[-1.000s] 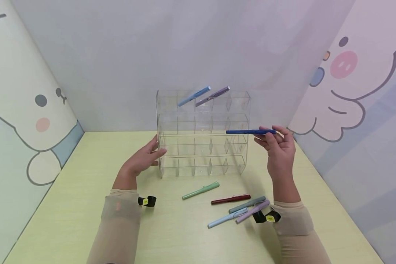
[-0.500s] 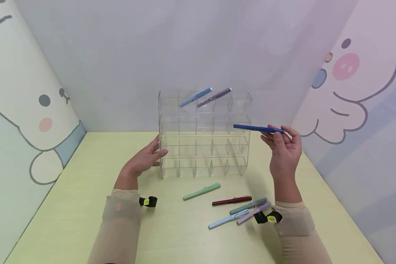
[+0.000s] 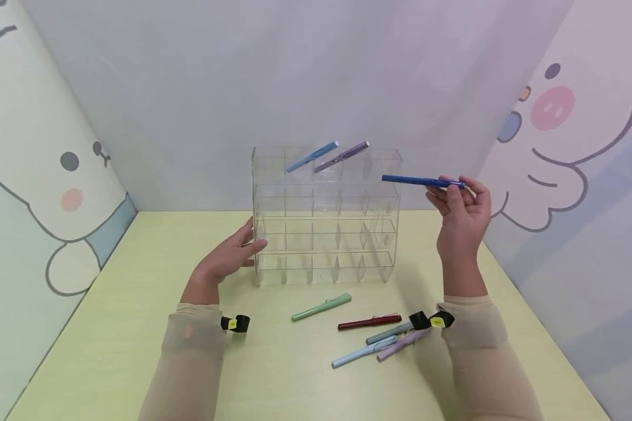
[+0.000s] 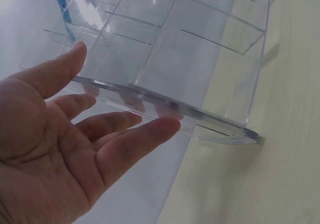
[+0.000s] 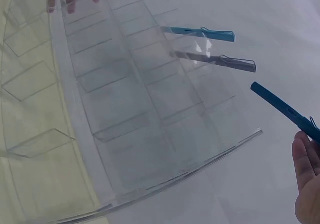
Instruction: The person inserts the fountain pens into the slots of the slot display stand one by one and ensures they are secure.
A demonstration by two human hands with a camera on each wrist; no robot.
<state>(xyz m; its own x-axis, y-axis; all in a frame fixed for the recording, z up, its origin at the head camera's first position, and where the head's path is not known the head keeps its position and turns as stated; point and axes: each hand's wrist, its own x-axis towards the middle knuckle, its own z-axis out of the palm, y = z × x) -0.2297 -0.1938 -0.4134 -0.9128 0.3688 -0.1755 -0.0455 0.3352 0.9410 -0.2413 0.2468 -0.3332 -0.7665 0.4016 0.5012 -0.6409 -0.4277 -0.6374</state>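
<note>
A dark blue pen (image 3: 423, 182) is pinched near one end between the thumb and fingers of the right hand (image 3: 462, 213); it is held almost level, its free end pointed leftward from the fingertips, in front of the upper right of the clear stand (image 3: 323, 273). The stand's side panel is bordered by the left hand (image 3: 232, 251), whose fingers are loosely extended along the outside, with the thumb set at the front edge; how firmly it is pressed cannot be told.

For good handling, the pinch is probably best kept light and close to the end, so that the free length is left unobstructed by the fingers. The stand, judged light, should be steadied gently by the left fingers and not pushed. Knocks against the light blue pen (image 3: 312, 156) and the purple pen (image 3: 342, 156), leaning in the top tier leftward of the right fingertips, should be avoided.

By the right wrist view, a clip is revealed beside the pinching fingers, and the free end is seen apart from both leaning pens. The left fingertips' reflections in the panel are shown only by the left wrist view. The green pen (image 3: 321, 307) and dark red pen (image 3: 370, 322), below the right fingers and to their left, are shown only from the head.
</note>
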